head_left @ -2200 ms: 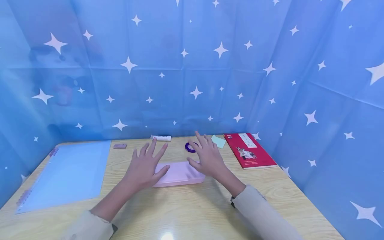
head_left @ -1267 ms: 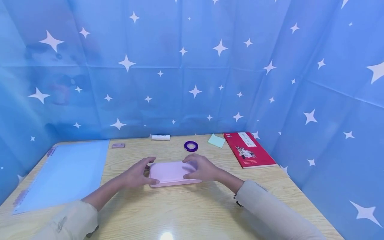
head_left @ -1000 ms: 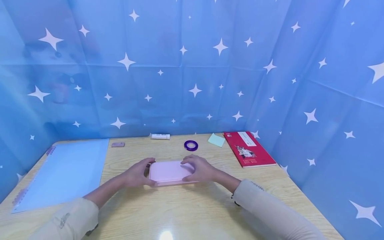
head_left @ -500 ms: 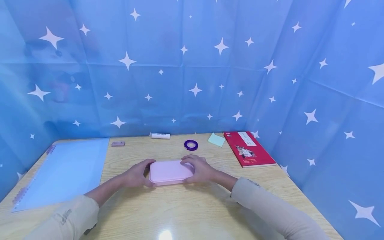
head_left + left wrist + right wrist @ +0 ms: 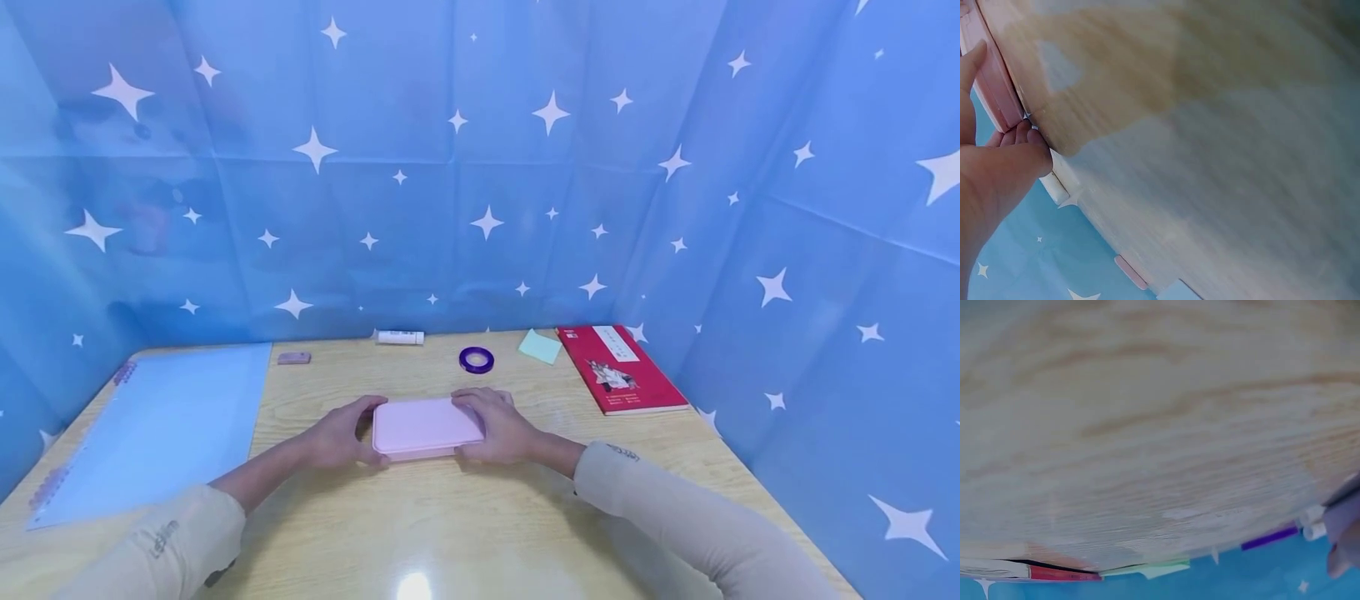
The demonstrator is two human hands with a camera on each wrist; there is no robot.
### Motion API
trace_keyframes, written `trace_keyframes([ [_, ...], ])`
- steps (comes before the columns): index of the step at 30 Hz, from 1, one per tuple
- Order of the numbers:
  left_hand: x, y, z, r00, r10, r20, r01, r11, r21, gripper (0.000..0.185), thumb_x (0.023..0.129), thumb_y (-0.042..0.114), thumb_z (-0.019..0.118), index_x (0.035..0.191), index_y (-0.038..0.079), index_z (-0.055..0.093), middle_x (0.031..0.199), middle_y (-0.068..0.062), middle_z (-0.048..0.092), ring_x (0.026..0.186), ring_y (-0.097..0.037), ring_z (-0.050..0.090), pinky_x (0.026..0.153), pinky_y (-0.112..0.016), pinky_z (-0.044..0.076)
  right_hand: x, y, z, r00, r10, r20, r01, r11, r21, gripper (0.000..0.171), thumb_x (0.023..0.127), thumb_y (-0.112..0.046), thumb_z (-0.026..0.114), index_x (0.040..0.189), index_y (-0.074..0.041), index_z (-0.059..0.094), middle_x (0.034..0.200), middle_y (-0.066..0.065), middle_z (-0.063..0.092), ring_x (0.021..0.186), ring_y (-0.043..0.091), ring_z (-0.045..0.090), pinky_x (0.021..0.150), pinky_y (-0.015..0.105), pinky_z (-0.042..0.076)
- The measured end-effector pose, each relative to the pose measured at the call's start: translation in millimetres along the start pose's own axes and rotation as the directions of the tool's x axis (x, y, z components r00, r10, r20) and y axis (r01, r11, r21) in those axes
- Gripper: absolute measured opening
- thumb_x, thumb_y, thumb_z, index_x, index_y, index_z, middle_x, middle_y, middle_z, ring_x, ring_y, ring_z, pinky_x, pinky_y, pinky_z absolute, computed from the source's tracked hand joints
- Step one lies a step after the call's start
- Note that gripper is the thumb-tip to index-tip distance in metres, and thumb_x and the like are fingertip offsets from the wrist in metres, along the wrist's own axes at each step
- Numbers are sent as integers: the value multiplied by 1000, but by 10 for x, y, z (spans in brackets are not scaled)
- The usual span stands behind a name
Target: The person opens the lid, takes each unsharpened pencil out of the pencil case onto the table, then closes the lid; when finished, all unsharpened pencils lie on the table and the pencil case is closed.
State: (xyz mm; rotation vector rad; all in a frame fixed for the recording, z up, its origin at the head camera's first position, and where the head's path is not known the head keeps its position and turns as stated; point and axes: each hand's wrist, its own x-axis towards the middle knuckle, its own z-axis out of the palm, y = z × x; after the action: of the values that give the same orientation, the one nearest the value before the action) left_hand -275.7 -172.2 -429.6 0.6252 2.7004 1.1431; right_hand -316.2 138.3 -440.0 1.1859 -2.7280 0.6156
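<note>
1. Pink case [image 5: 423, 425] lies near the middle of the wood-grain bench [image 5: 397, 525], broad face up, its long sides running roughly from 9 to 3 o'clock. Directions below are taken from it, 12 being toward the back of the starred blue curtain [image 5: 390, 208].
2. The person's left hand [image 5: 341, 435] grasps the 9 o'clock end, fingers round the far corner, thumb at the near one.
3. The right hand [image 5: 501, 427] grips the 3 o'clock end, fingers over the far edge, thumb along the near side.
4. Between 11 and 12, a white tube [image 5: 399, 337] lies along the bench's back edge.
5. At 1, a purple ring [image 5: 476, 360] lies flat, a band of wood between it and the case.
6. At 2, pale green paper [image 5: 540, 347] lies just beside the red book [image 5: 626, 379], which reaches the bench's right edge.
7. At 10, a small mauve block [image 5: 294, 358] sits near the back edge, just beside the pale blue sheet [image 5: 165, 425] that stretches along 9 to the bench's left edge.
8. Toward 6, wood runs between the two forearms to the bottom of the head view; more shows between the right sleeve [image 5: 675, 500] and the right edge.
</note>
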Motion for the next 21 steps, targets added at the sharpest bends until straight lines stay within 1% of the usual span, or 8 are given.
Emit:
trace_keyframes([
  [7, 16, -30, 12, 1000, -2, -16, 2, 1000, 23, 95, 70, 34, 91, 144, 0, 41, 139, -17, 53, 129, -36, 49, 108, -54, 36, -3, 10, 40, 998, -49, -31, 48, 998, -41, 77, 75, -43, 75, 139, -7, 54, 146, 7, 49, 135, 24, 43, 106, 47, 31],
  [13, 17, -6, 8, 1000, -9, -19, 9, 1000, 30, 95, 71, 34, 90, 145, 0, 41, 140, -17, 53, 129, -36, 50, 107, -53, 37, -9, 10, 49, 997, -56, -44, 52, 995, -83, 76, 76, -44, 75, 139, -6, 54, 146, 7, 50, 134, 23, 44, 105, 46, 32],
  [17, 23, -4, 9, 1000, 0, -21, 0, 1000, 19, 94, 71, 33, 90, 145, 0, 41, 139, -16, 53, 128, -36, 50, 106, -52, 39, -10, 11, 59, 996, -67, -63, 58, 990, -131, 75, 75, -44, 74, 138, -7, 54, 144, 6, 51, 133, 22, 45, 105, 45, 33],
  [21, 28, -20, 9, 1000, 5, -21, -4, 1000, 14, 95, 71, 33, 90, 145, 0, 41, 139, -17, 54, 129, -36, 50, 106, -52, 40, -1, 4, 69, 996, -70, -52, 59, 980, -190, 76, 77, -47, 72, 139, -7, 53, 145, 6, 50, 133, 22, 45, 105, 44, 34],
])
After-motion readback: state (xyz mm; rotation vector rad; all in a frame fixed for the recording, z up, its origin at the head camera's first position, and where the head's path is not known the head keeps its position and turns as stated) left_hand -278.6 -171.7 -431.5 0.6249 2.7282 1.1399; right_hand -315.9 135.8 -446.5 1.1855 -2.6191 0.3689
